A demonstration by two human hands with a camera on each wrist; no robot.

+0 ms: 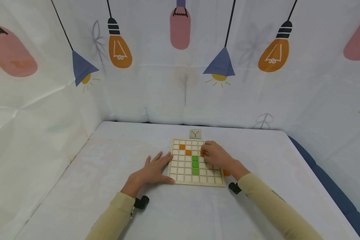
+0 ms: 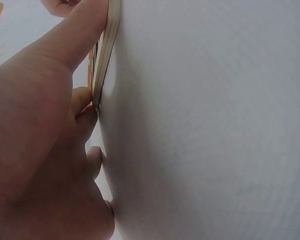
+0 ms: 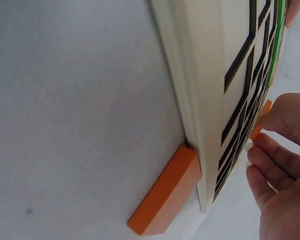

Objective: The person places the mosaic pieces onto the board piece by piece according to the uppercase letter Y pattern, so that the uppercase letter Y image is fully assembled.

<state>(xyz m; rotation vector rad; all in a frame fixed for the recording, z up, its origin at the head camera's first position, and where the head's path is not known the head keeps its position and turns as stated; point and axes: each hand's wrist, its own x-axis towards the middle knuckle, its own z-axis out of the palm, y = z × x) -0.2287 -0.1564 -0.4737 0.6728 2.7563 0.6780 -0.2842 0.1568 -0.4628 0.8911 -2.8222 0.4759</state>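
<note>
A square wooden grid board (image 1: pixel 183 170) lies on the white table. Two orange tiles (image 1: pixel 182 146) sit on a diagonal in its upper left, and a column of three green tiles (image 1: pixel 195 164) runs down the middle. My left hand (image 1: pixel 153 170) rests with spread fingers along the board's left edge, thumb at the near corner. Over the upper right squares, my right hand (image 1: pixel 217 155) pinches an orange tile (image 3: pixel 256 132) between thumb and fingers. Its lower edge is right at the board surface in the right wrist view.
Another orange tile (image 3: pixel 166 194) lies on the table against the board's right side, partly behind my right wrist in the head view. A small pattern card (image 1: pixel 195 134) sits just beyond the board's far edge. White printed cloth (image 1: pixel 156 90) hangs behind the table.
</note>
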